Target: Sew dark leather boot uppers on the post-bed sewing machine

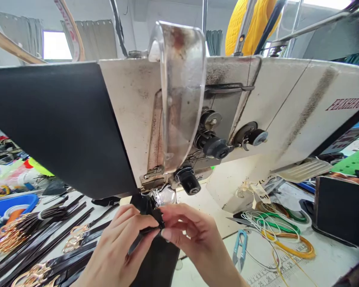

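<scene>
My left hand (119,247) and my right hand (194,235) meet just below the needle area of a worn white sewing machine (287,103). Both pinch a small black strap piece (152,225) between thumb and fingers, right under the presser foot (163,195). A wider black piece (158,263) hangs down beneath my hands. A clear, stained plastic guard (182,91) covers the machine head above. The needle itself is hidden behind the guard and my fingers.
Black straps with gold clasps (42,243) lie in a heap at left, by a blue tray (14,201). A black panel (56,119) juts from the machine's left. At right lie blue thread snips (239,247), coiled cords (281,231) and a dark phone (342,209).
</scene>
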Action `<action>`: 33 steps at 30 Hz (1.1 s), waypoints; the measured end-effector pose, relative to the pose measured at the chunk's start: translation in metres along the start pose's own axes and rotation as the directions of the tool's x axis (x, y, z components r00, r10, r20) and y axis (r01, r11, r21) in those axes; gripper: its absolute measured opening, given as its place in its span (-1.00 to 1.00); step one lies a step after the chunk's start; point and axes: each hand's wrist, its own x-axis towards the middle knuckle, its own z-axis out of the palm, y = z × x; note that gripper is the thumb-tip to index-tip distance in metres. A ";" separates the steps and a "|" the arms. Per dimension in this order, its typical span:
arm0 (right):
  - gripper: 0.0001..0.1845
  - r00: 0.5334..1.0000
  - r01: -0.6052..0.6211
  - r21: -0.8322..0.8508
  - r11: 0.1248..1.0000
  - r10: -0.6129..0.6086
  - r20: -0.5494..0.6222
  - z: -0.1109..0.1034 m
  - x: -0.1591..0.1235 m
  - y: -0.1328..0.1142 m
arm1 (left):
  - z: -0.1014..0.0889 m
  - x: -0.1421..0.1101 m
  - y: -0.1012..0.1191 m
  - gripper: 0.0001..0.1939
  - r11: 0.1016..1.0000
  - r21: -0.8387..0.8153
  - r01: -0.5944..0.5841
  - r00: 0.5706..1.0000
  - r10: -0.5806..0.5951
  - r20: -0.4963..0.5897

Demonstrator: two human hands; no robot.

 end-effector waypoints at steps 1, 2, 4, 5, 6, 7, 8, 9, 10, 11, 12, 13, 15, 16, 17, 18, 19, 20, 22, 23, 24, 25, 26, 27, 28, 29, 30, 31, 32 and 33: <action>-0.78 1.000 0.028 -0.038 0.999 -0.028 -0.005 0.000 -0.001 -0.001 | -0.002 0.001 0.000 -0.89 1.000 -0.008 0.022 0.999 -0.022 0.032; -0.79 0.998 0.055 -0.077 0.996 -0.057 -0.021 0.000 -0.003 -0.002 | -0.003 0.003 0.000 -0.88 0.999 -0.025 0.037 0.997 -0.035 0.063; -0.83 0.992 0.095 -0.140 0.986 -0.105 -0.064 0.002 -0.004 -0.001 | -0.006 0.006 0.001 -0.85 0.996 -0.052 0.074 0.993 -0.069 0.101; -0.84 0.989 0.109 -0.162 0.981 -0.124 -0.085 0.002 -0.005 -0.001 | -0.006 0.007 0.002 -0.84 0.994 -0.054 0.095 0.990 -0.089 0.113; -0.83 0.985 0.119 -0.182 0.976 -0.139 -0.104 0.003 -0.005 0.000 | -0.006 0.008 0.002 -0.83 0.992 -0.051 0.112 0.987 -0.105 0.118; -0.83 0.981 0.129 -0.205 0.970 -0.155 -0.117 0.004 -0.005 0.001 | -0.006 0.008 0.002 -0.83 0.991 -0.047 0.124 0.986 -0.117 0.122; -0.82 0.977 0.146 -0.233 0.962 -0.177 -0.121 0.004 -0.005 0.002 | -0.006 0.008 0.002 -0.84 0.990 -0.042 0.136 0.984 -0.130 0.119; -0.81 0.972 0.167 -0.263 0.950 -0.204 -0.119 0.005 -0.005 0.003 | -0.005 0.008 0.002 -0.85 0.988 -0.040 0.152 0.983 -0.147 0.110; -0.80 0.965 0.191 -0.292 0.937 -0.234 -0.117 0.005 -0.005 0.004 | -0.004 0.007 0.002 -0.87 0.985 -0.040 0.170 0.981 -0.166 0.099; -0.79 0.958 0.215 -0.315 0.924 -0.262 -0.115 0.005 -0.005 0.005 | -0.003 0.006 0.002 -0.88 0.982 -0.041 0.182 0.980 -0.178 0.083; -0.77 0.952 0.233 -0.329 0.915 -0.283 -0.115 0.006 -0.005 0.005 | -0.003 0.005 0.001 -0.88 0.982 -0.038 0.186 0.981 -0.183 0.071; -0.75 0.949 0.240 -0.330 0.913 -0.292 -0.121 0.006 -0.005 0.005 | -0.002 0.004 0.001 -0.88 0.983 -0.032 0.183 0.982 -0.181 0.062; -0.72 0.950 0.229 -0.315 0.921 -0.282 -0.135 0.007 -0.005 0.004 | -0.002 0.003 0.001 -0.89 0.985 -0.019 0.169 0.984 -0.168 0.062; -0.72 0.952 0.222 -0.309 0.925 -0.274 -0.139 0.007 -0.005 0.003 | -0.002 0.003 0.001 -0.89 0.986 -0.019 0.166 0.984 -0.165 0.061; -0.73 0.954 0.216 -0.307 0.927 -0.267 -0.135 0.007 -0.005 0.002 | -0.003 0.003 0.001 -0.90 0.986 -0.021 0.165 0.985 -0.164 0.061; -0.75 0.957 0.213 -0.307 0.928 -0.261 -0.125 0.007 -0.004 0.001 | -0.003 0.004 0.001 -0.90 0.986 -0.022 0.167 0.984 -0.165 0.064; -0.76 0.961 0.208 -0.305 0.929 -0.252 -0.111 0.006 -0.004 0.001 | -0.003 0.004 0.000 -0.89 0.987 -0.027 0.159 0.985 -0.157 0.064; -0.78 0.967 0.195 -0.290 0.937 -0.233 -0.101 0.006 -0.004 0.000 | -0.004 0.004 0.000 -0.88 0.989 -0.035 0.145 0.987 -0.143 0.067; -0.80 0.983 0.135 -0.210 0.968 -0.157 -0.091 0.005 -0.003 0.000 | -0.003 0.004 0.000 -0.84 0.993 -0.065 0.099 0.992 -0.093 0.083; -0.81 0.990 0.099 -0.156 0.983 -0.114 -0.085 0.005 -0.002 0.001 | -0.003 0.004 -0.001 -0.83 0.994 -0.082 0.073 0.994 -0.066 0.086; -0.81 0.994 0.071 -0.105 0.992 -0.079 -0.077 0.004 -0.001 0.002 | -0.002 0.004 -0.001 -0.82 0.994 -0.097 0.053 0.996 -0.045 0.082; -0.81 0.996 0.053 -0.062 0.997 -0.057 -0.069 0.004 -0.001 0.002 | -0.002 0.004 -0.001 -0.81 0.993 -0.109 0.037 0.997 -0.029 0.073; -0.81 0.997 0.045 -0.032 0.998 -0.047 -0.064 0.004 0.000 0.003 | -0.001 0.004 -0.001 -0.81 0.993 -0.116 0.027 0.998 -0.021 0.059; -0.82 0.997 0.041 -0.014 0.999 -0.042 -0.065 0.004 0.001 0.004 | 0.000 0.004 -0.001 -0.80 0.992 -0.125 0.027 0.999 -0.022 0.042; -0.82 0.996 0.035 -0.004 0.999 -0.036 -0.077 0.004 0.001 0.004 | 0.000 0.004 -0.002 -0.81 0.990 -0.138 0.032 0.999 -0.029 0.026; -0.82 0.995 0.025 0.002 1.000 -0.025 -0.095 0.004 0.001 0.004 | 0.001 0.004 -0.002 -0.81 0.987 -0.154 0.038 0.999 -0.036 0.017; -0.83 0.993 0.015 0.006 1.000 -0.014 -0.116 0.005 0.002 0.004 | 0.001 0.005 -0.002 -0.80 0.985 -0.168 0.043 0.999 -0.042 0.010; -0.85 0.990 0.010 0.008 1.000 -0.009 -0.138 0.005 0.002 0.003 | 0.002 0.005 -0.002 -0.80 0.983 -0.179 0.043 0.999 -0.043 0.006; -0.86 0.988 0.012 0.007 1.000 -0.010 -0.156 0.005 0.002 0.003 | 0.002 0.005 -0.002 -0.79 0.983 -0.180 0.044 0.999 -0.045 0.000; -0.87 0.985 0.019 0.007 1.000 -0.018 -0.174 0.006 0.002 0.003 | 0.002 0.005 -0.002 -0.79 0.984 -0.172 0.040 0.999 -0.041 -0.003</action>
